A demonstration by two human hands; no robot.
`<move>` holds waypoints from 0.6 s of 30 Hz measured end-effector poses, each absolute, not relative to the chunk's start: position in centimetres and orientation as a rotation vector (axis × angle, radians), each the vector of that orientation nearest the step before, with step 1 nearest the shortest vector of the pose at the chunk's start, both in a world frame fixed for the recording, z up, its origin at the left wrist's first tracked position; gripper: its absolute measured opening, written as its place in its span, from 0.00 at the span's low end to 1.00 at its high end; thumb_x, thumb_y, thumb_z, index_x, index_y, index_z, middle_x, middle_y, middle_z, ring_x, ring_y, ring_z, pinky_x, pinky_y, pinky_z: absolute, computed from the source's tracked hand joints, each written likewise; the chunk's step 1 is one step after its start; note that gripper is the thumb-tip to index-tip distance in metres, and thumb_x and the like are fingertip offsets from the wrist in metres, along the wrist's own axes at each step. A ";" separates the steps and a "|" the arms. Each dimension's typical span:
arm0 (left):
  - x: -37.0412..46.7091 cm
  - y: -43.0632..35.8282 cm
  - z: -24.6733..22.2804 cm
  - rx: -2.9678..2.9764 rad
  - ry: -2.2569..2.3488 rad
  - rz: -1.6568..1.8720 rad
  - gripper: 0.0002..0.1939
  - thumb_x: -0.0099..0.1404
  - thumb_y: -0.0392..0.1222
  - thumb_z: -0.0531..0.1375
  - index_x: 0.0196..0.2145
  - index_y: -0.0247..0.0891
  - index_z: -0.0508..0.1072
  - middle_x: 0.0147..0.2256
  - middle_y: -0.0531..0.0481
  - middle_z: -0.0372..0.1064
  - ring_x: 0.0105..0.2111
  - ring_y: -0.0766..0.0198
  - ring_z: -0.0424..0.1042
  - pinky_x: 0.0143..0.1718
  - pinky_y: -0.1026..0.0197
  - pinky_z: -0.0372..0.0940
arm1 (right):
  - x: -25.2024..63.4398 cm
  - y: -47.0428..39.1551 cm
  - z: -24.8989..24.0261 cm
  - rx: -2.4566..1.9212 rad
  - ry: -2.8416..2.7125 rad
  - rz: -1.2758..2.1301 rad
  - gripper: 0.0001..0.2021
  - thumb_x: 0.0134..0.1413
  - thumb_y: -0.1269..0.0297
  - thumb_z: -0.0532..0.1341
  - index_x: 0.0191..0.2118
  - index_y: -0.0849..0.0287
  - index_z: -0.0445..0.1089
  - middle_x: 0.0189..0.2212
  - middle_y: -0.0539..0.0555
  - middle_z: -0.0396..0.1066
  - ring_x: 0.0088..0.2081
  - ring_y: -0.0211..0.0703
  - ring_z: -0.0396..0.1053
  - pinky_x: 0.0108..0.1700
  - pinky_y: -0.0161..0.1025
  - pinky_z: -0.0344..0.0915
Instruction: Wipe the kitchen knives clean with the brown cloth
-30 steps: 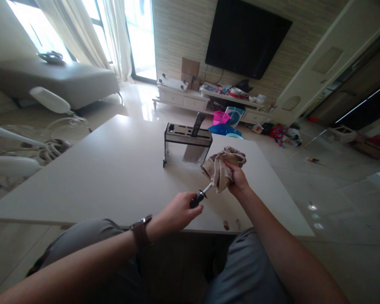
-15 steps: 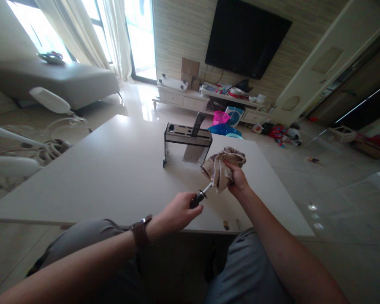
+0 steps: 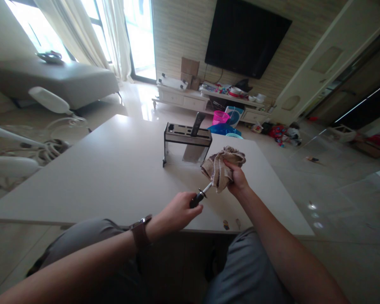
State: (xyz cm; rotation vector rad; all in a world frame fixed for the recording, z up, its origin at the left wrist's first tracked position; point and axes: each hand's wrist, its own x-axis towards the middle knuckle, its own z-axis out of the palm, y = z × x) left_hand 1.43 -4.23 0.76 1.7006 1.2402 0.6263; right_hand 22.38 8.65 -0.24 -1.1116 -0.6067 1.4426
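Observation:
My left hand point(image 3: 182, 210) is closed round the black handle of a honing steel point(image 3: 202, 193), which has a round guard and a thin metal rod. The rod runs up to the right into a bunched beige and brown cloth point(image 3: 221, 168), where its far part is hidden. My right hand point(image 3: 239, 179) grips this cloth, thumb on top, around the rod. Just beyond my hands, a knife block point(image 3: 187, 134) with clear sides stands upright on the white table point(image 3: 114, 177). One broad-bladed knife point(image 3: 198, 123) sits in it, its dark handle sticking up.
Two small stickers or marks, one a yellow-and-blue figure point(image 3: 226, 224), lie by the table's near edge. White chairs point(image 3: 52, 100) stand at the left. Past the far edge are a pink basket point(image 3: 221, 118) and a low TV cabinet point(image 3: 177, 99).

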 end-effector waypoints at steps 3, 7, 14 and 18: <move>1.5 -4.3 0.7 1.691 1.231 0.633 0.13 0.65 0.48 0.58 0.29 0.36 0.69 0.22 0.53 0.66 0.21 0.67 0.60 0.22 0.64 0.51 | 22.3 8.6 -0.2 -1.105 -0.610 1.437 0.07 0.49 0.69 0.69 0.37 0.59 0.79 0.32 0.52 0.82 0.31 0.44 0.79 0.40 0.40 0.79; 1.6 -4.2 0.5 1.693 1.241 0.631 0.13 0.64 0.48 0.58 0.28 0.36 0.69 0.22 0.53 0.66 0.21 0.67 0.61 0.22 0.64 0.52 | 22.1 8.2 -0.3 -1.094 -0.608 1.454 0.08 0.49 0.69 0.69 0.38 0.59 0.79 0.32 0.52 0.82 0.32 0.44 0.80 0.42 0.41 0.79; 1.3 -3.7 1.0 1.673 1.249 0.691 0.12 0.65 0.47 0.58 0.33 0.35 0.73 0.22 0.53 0.68 0.22 0.66 0.63 0.24 0.64 0.56 | 19.2 5.0 -0.1 -0.997 -0.700 1.601 0.14 0.44 0.68 0.72 0.40 0.58 0.78 0.37 0.53 0.83 0.38 0.49 0.81 0.46 0.44 0.79; 1.0 -3.5 1.2 1.656 1.222 0.738 0.13 0.66 0.47 0.58 0.37 0.33 0.75 0.23 0.52 0.69 0.24 0.65 0.65 0.26 0.64 0.59 | 17.9 4.2 0.3 -0.973 -0.756 1.575 0.14 0.40 0.70 0.74 0.38 0.57 0.78 0.36 0.51 0.82 0.36 0.49 0.80 0.43 0.42 0.79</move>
